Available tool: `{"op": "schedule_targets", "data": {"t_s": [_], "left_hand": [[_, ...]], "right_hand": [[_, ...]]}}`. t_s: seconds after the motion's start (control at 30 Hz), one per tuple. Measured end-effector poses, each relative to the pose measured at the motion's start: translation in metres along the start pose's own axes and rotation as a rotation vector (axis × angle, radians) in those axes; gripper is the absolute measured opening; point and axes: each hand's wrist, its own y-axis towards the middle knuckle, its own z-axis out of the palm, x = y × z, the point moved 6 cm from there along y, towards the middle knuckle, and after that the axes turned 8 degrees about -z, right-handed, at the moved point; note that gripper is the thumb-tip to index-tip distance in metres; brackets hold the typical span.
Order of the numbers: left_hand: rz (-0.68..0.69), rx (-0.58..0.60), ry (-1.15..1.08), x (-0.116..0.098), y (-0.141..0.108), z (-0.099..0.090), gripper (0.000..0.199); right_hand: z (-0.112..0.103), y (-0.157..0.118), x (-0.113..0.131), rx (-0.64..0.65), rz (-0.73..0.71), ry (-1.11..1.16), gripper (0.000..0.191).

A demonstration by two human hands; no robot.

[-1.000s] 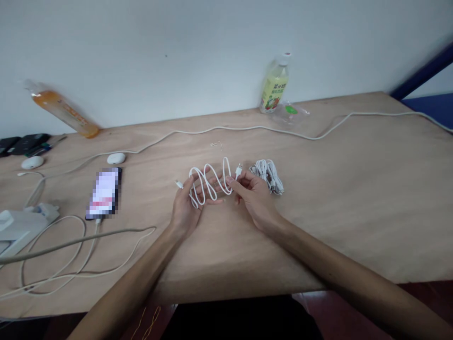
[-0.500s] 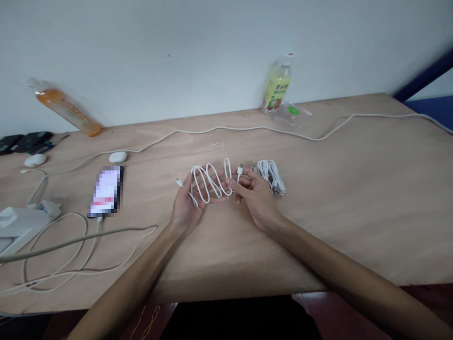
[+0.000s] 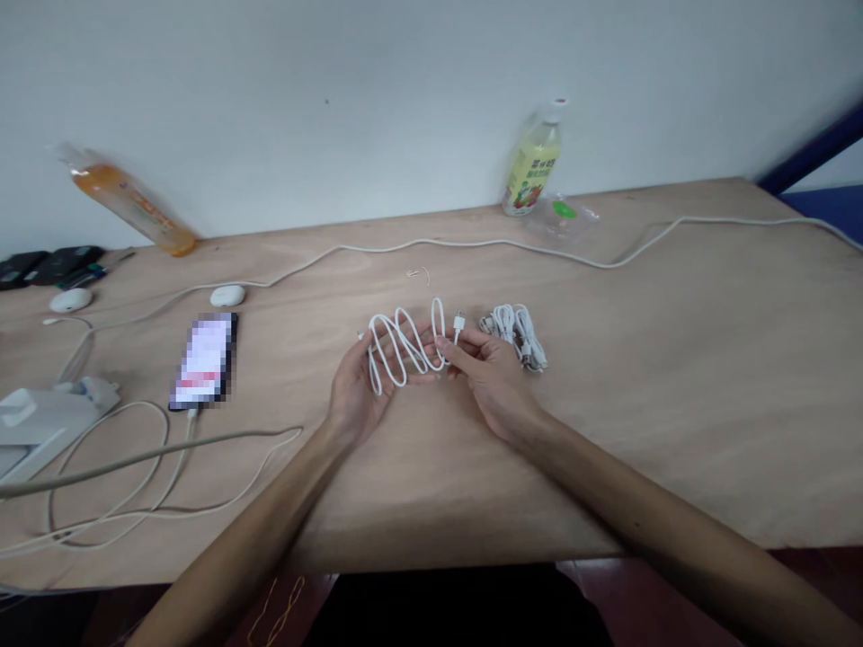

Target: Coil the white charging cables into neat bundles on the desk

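Note:
A white USB charging cable (image 3: 397, 346) stretches in loose coils between both hands over the middle of the table. My left hand (image 3: 356, 382) holds its left end, the fingers reaching behind the coils; a small connector pokes out above the thumb. At the other end, my right hand (image 3: 489, 373) pinches the cable with thumb and fingers, and the metal-tipped USB plug (image 3: 459, 322) stands up past the fingertips. Just right of that hand lie bundled white cables (image 3: 516, 334), folded and tied.
Thin tie pieces (image 3: 418, 275) lie beyond the hands. A long white cord (image 3: 485, 243) crosses the table (image 3: 640, 386). At left are a phone (image 3: 204, 359), a white power strip (image 3: 40, 418) and earbud cases (image 3: 227, 296). Bottles (image 3: 532, 171) lean on the wall.
The connector at the left end has tipped from sticking out leftward to close against the left thumb. The plug at right has turned slightly. The coils are still held between both hands.

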Motion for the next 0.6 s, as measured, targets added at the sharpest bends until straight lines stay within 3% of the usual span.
{"op": "schedule_targets", "data": {"t_s": [0.6], "left_hand": [[-0.04,0.025,-0.002,0.0017,0.0009,0.0022,0.049]], "right_hand": [[0.0017,-0.0027,-0.0015,-0.023,0.019,0.109,0.036]]}}
